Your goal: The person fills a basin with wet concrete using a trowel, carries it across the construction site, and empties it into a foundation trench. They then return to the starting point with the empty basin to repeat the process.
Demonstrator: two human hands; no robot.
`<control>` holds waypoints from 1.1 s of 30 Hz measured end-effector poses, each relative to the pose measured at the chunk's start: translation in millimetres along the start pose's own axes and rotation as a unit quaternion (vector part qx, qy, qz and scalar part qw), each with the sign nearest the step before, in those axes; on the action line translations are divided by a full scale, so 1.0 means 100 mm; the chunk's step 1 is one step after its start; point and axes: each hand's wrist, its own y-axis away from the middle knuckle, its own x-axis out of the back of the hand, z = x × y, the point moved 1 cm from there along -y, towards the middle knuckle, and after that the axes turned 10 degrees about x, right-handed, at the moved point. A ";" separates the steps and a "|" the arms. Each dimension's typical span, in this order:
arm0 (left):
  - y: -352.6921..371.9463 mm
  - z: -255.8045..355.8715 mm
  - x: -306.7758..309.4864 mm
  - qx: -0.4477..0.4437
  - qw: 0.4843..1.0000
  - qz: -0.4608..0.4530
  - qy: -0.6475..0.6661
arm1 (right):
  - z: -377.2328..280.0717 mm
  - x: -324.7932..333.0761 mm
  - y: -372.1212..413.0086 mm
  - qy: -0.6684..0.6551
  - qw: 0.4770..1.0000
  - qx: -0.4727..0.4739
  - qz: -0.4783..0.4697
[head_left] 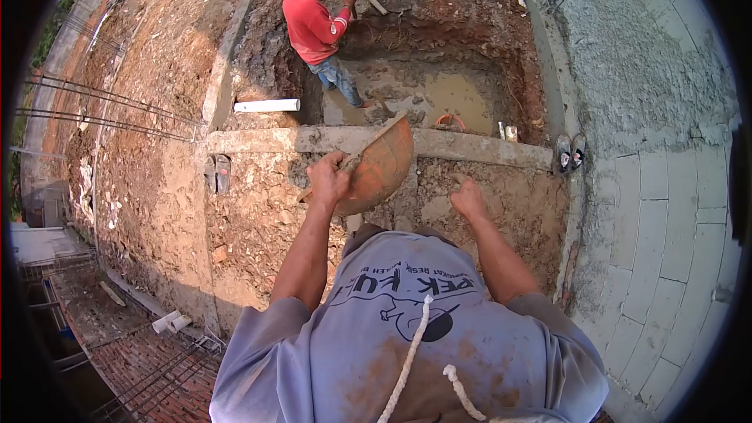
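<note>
My left hand (329,180) is closed on the rim of an orange, mud-smeared basin (381,166). The basin is tipped on its side above the dirt, just in front of my body. Wet mud shows by its edge near my fingers. Off to the right, my right hand (468,198) hangs over the soil, apart from the basin. A finger points forward and nothing shows in that hand; its other fingers are partly hidden.
A concrete beam (470,149) crosses ahead of me. Beyond it, a person in a red shirt (317,27) stands in a pit of muddy water (454,98), near an orange bucket (450,121). A white pipe (267,106), sandals (222,174) and a block wall (654,211) flank the area.
</note>
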 end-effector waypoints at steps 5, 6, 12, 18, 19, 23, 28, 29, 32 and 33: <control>-0.01 -0.01 -0.01 -0.007 1.000 -0.005 -0.001 | -0.01 -0.02 0.02 0.011 0.999 -0.024 -0.018; 0.00 0.00 -0.01 -0.004 1.000 -0.004 0.005 | -0.02 -0.02 0.03 0.010 0.999 -0.029 -0.026; -0.04 -0.04 -0.04 0.001 1.000 -0.002 0.004 | -0.03 -0.03 0.04 0.018 0.998 -0.042 -0.043; -0.04 -0.05 -0.04 0.006 1.000 -0.008 0.000 | 0.04 -0.09 0.00 -0.001 1.000 -0.017 -0.023; -0.04 -0.05 -0.05 0.005 1.000 -0.008 0.002 | -0.01 -0.05 0.02 -0.011 1.000 -0.012 -0.019; -0.02 -0.06 -0.04 0.005 1.000 -0.010 0.007 | 0.01 -0.07 0.01 0.006 0.999 -0.017 -0.028; -0.01 -0.06 -0.03 0.005 1.000 -0.012 0.007 | 0.00 -0.04 0.03 -0.001 1.000 -0.008 -0.018; -0.02 -0.06 -0.02 0.013 1.000 -0.018 0.009 | 0.03 -0.05 0.03 0.000 1.000 -0.010 -0.018; -0.02 -0.08 -0.03 0.013 1.000 -0.010 0.000 | 0.04 -0.06 0.02 0.004 1.000 -0.012 -0.019; -0.02 -0.08 -0.03 0.009 1.000 -0.004 -0.006 | 0.00 -0.03 0.03 0.005 1.000 -0.011 -0.021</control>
